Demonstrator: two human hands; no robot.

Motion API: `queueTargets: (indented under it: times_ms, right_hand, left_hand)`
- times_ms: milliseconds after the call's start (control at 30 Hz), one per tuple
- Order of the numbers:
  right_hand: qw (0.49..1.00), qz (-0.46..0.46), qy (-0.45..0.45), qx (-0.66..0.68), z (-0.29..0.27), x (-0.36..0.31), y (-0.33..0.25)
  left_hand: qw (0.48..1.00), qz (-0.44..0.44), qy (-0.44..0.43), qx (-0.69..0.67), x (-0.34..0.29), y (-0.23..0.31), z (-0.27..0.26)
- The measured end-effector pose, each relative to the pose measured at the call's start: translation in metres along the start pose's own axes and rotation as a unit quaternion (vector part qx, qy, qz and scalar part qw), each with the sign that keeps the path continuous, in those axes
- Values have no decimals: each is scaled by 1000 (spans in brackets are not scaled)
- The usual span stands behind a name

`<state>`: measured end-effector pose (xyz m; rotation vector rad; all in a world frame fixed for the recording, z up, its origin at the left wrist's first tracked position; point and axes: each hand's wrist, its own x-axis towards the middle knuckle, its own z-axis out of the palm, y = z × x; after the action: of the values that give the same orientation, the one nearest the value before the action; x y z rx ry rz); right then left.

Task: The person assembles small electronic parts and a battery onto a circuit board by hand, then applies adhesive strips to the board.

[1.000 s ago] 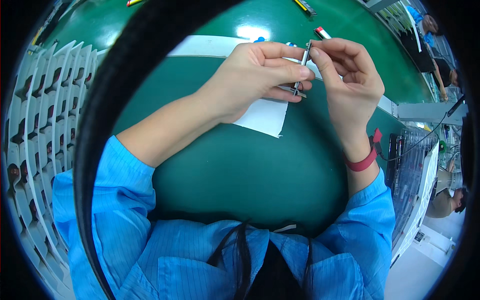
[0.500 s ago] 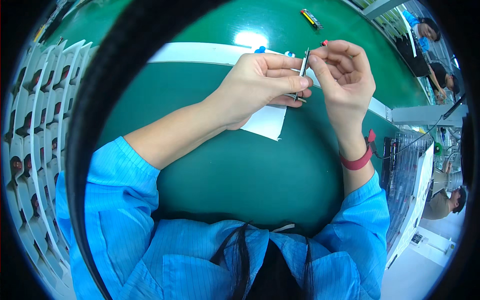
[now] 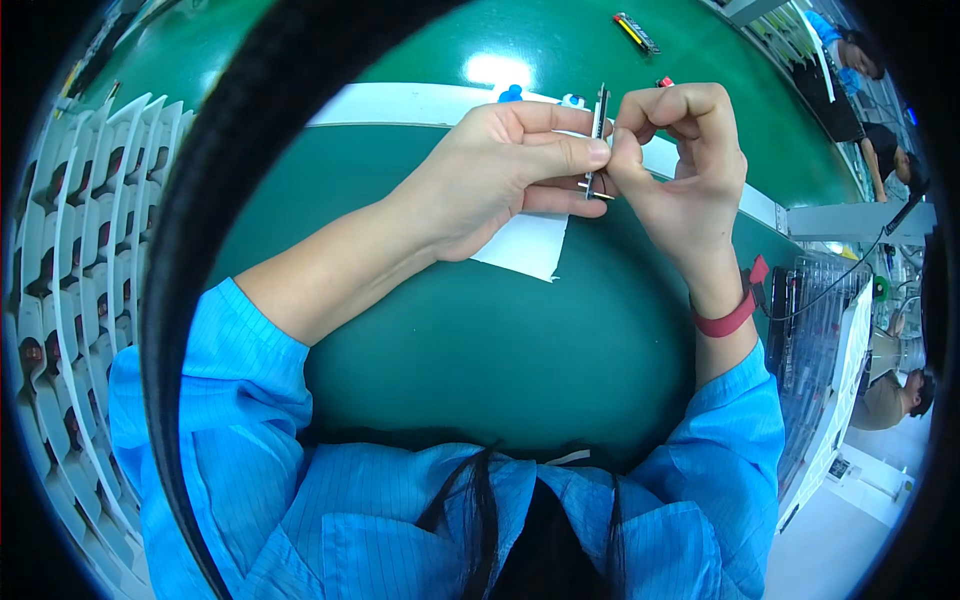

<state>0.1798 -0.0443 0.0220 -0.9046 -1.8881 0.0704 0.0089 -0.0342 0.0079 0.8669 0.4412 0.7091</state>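
My left hand point(image 3: 535, 155) grips a thin, narrow board point(image 3: 600, 108), perhaps a small circuit board, held upright and seen nearly edge-on between thumb and fingers. Small pins or a thin metal-coloured part point(image 3: 596, 193) stick out near its lower end. Close beside the board's right side, my right hand point(image 3: 690, 165) has its thumb and index finger pinched together, the other fingers curled; whatever lies in that pinch is hidden. A white paper sheet point(image 3: 525, 248) lies on the green mat under my left hand. A red wristband point(image 3: 728, 318) with a cord circles my right wrist.
White compartment trays point(image 3: 75, 300) holding small dark and red parts stand at the left. Clear trays point(image 3: 800, 330) are stacked at the right. Beyond the white ledge point(image 3: 400, 104) are blue-topped items point(image 3: 511, 93) and a yellow-black slim object point(image 3: 636, 34). Other people are at far right.
The board and my left hand have shifted slightly left, and the board stands more upright. My right thumb and index finger have closed into a pinch nearer the board's middle.
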Motion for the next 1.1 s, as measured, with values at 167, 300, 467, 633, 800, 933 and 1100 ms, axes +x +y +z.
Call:
queueTargets:
  times_ms: [167, 300, 467, 633, 800, 933, 1100]
  right_hand:
    - [995, 42, 64, 59, 2, 5, -4]
    - [999, 10, 37, 17, 0, 3, 5]
    - [1000, -24, -16, 5, 0, -1, 8]
    - [992, 66, 7, 105, -5, 5, 1]
    - [998, 37, 27, 37, 0, 2, 4]
    - [1000, 6, 19, -4, -1, 2, 8]
    - [999, -17, -14, -49, -5, 3, 4]
  left_hand:
    - [1000, -6, -21, 8, -1, 0, -1]
    - [999, -8, -36, 23, -1, 3, -1]
    - [999, -15, -36, 19, -1, 2, -2]
    - [999, -17, -27, 13, -2, 3, -2]
    - [999, -21, -34, 23, -1, 2, -2]
    - [998, -30, -42, 23, -1, 1, 0]
    - [998, -34, -52, -10, -1, 0, -1]
